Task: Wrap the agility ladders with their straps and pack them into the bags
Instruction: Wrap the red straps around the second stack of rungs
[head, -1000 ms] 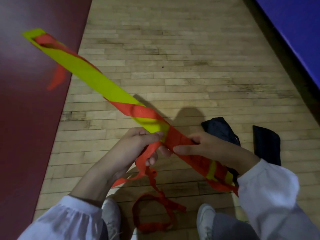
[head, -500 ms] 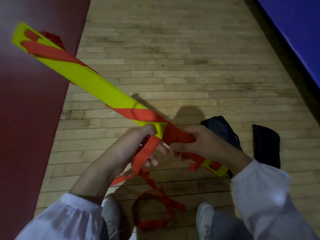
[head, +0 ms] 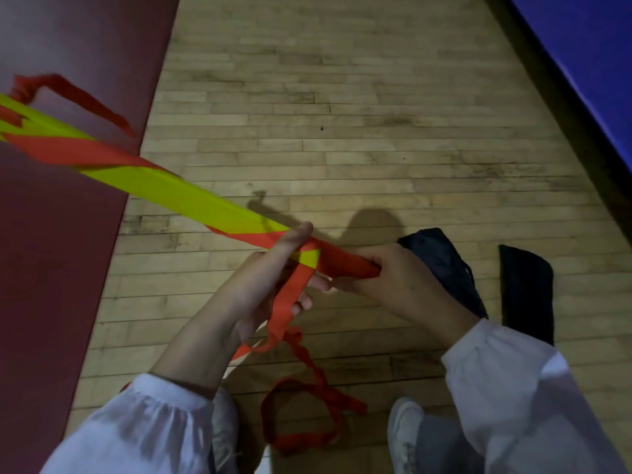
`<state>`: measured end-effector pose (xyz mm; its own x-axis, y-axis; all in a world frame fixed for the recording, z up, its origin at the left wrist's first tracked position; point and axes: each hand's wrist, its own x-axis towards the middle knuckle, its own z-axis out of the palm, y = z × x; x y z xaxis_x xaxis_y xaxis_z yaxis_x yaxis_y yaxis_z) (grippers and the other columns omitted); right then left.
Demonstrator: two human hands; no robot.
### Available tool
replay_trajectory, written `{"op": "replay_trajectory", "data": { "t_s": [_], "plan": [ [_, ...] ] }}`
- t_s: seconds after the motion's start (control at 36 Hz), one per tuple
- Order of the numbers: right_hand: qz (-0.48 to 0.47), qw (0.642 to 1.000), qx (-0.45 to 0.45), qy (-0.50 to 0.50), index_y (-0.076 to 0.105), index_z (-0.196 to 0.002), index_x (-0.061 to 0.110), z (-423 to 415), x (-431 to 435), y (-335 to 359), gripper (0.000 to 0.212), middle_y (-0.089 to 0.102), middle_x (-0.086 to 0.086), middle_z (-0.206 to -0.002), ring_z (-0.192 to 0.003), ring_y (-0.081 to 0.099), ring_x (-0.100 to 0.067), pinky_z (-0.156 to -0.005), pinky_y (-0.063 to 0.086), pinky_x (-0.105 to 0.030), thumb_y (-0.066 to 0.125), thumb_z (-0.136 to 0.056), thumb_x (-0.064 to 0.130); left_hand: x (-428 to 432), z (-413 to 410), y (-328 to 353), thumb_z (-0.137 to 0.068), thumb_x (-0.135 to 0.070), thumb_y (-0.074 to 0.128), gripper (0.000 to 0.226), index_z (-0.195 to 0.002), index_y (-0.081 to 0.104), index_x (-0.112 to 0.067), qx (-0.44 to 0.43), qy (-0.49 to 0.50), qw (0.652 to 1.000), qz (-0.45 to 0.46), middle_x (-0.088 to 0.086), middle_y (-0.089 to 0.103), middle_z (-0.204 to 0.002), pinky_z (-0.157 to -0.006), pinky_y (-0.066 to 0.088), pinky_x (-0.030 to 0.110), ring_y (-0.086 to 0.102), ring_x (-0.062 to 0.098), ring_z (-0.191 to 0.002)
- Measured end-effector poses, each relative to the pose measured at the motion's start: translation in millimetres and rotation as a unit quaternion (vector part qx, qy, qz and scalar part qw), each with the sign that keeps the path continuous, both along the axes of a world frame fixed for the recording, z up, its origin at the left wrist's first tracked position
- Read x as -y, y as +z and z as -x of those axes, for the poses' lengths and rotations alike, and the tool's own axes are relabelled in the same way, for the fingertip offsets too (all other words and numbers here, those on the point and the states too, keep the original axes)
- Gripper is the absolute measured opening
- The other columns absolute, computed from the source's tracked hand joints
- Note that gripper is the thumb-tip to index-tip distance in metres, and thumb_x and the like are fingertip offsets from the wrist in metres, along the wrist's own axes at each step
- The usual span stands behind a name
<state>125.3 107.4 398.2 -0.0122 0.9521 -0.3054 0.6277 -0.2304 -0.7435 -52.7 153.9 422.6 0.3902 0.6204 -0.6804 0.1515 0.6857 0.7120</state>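
Observation:
A bundle of yellow ladder rungs (head: pixel 178 196) wound with red strap (head: pixel 68 152) runs from the far left edge down to my hands at centre. My right hand (head: pixel 393 285) grips the near end of the bundle, where the strap is wound thick. My left hand (head: pixel 263 285) holds the bundle just left of that, with the loose red strap (head: pixel 290 302) running through its fingers. The strap's tail (head: pixel 301 415) loops on the floor between my shoes. Two dark bags lie on the floor to the right: one (head: pixel 444 265) partly behind my right hand, one (head: pixel 526 292) further right.
The wooden floor (head: pixel 342 131) stretches ahead. A dark red mat (head: pixel 61 268) covers the left side. A blue mat (head: pixel 588 63) borders the upper right. My white shoes (head: pixel 403 432) stand at the bottom edge.
The bundle has slid rightward through my hands, so its near end now sits inside my right hand. Its far end swung lower and left. Another turn of strap lies near my left hand.

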Motion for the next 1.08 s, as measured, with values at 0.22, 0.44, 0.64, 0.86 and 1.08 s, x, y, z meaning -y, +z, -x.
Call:
{"op": "replay_trajectory", "data": {
  "t_s": [0.22,0.44,0.64,0.86,1.08],
  "plan": [
    [0.050,0.995,-0.085,0.030,0.071,-0.093,0.014,1,0,7,0.056,0.060,0.000,-0.068,-0.063,0.053,-0.008,-0.062,0.040,-0.029,0.068,-0.071,0.066,1,4,1,-0.086,-0.053,0.055,0.050,-0.101,0.065,-0.006,-0.043,0.015,0.998,-0.034,0.016,0.074,-0.082,-0.040,0.040,0.020,0.051,0.018,-0.044],
    [0.150,0.969,-0.195,0.001,0.072,-0.091,0.016,-6,2,19,0.062,0.070,-0.009,-0.089,-0.073,0.063,-0.012,-0.071,0.051,-0.025,0.049,-0.070,0.069,6,1,7,-0.091,-0.038,0.053,0.041,-0.091,0.070,-0.001,-0.027,-0.024,0.996,-0.080,0.017,0.074,-0.083,-0.042,0.043,0.019,0.054,0.018,-0.046],
    [0.146,0.966,-0.212,-0.014,0.072,-0.083,0.018,0,1,20,0.054,0.069,-0.005,-0.082,-0.068,0.063,-0.010,-0.062,0.050,-0.019,0.051,-0.073,0.067,6,2,11,-0.092,-0.043,0.052,0.044,-0.097,0.068,-0.002,-0.020,-0.028,0.997,-0.062,0.017,0.074,-0.085,-0.042,0.045,0.020,0.056,0.018,-0.045],
    [0.116,0.978,-0.172,-0.011,0.071,-0.096,0.014,0,-1,12,0.065,0.066,-0.003,-0.084,-0.070,0.062,-0.008,-0.071,0.051,-0.027,0.046,-0.071,0.069,4,6,11,-0.070,-0.072,0.048,0.076,-0.103,0.066,-0.006,-0.022,-0.056,0.998,-0.012,0.017,0.074,-0.086,-0.045,0.048,0.024,0.059,0.021,-0.051],
    [0.058,0.993,-0.099,-0.007,0.067,-0.102,0.022,2,-3,3,0.066,0.064,0.005,-0.083,-0.073,0.058,-0.003,-0.069,0.043,-0.026,0.045,-0.067,0.073,3,5,5,-0.091,-0.063,0.039,0.068,-0.100,0.064,-0.001,-0.021,-0.044,0.999,0.007,0.018,0.073,-0.085,-0.040,0.043,0.020,0.054,0.017,-0.045]
  ]
}}
